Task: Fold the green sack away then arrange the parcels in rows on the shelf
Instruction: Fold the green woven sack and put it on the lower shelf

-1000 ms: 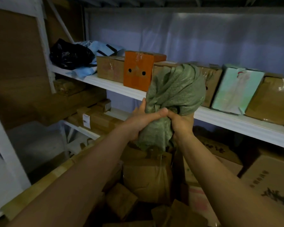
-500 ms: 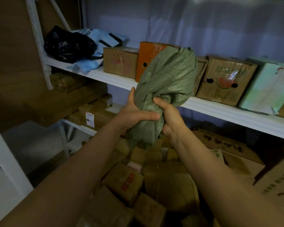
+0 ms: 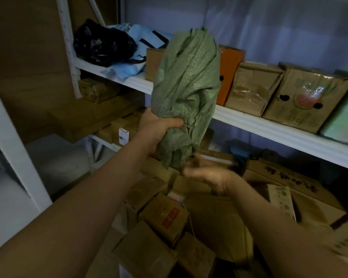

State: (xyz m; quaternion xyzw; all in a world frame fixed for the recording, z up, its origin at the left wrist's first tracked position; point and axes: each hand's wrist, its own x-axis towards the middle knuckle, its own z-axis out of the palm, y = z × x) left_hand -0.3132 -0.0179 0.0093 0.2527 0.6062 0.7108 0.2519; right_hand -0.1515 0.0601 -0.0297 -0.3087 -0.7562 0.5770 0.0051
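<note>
Green sack (image 3: 186, 93) gripped by left hand (image 3: 159, 129) before shelf edge (image 3: 269, 127).

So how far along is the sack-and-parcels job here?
Done: green sack is bunched into a bundle. In hand: left hand grips it; right hand, blurred, is below it. Left: stowing it, then rowing the heaped parcels on the shelf.

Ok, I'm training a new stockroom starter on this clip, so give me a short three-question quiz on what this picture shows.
1. True or false: both hands grip the green sack.
2. Which box on the white shelf stands right behind the sack? A) orange box B) watermelon-print box C) blue one
3. Fill in: the black bag lies at the shelf's ____ end.

Key: 1 false, only the left hand grips it; the blurred right hand is open below. 2 A. 3 left.
</note>
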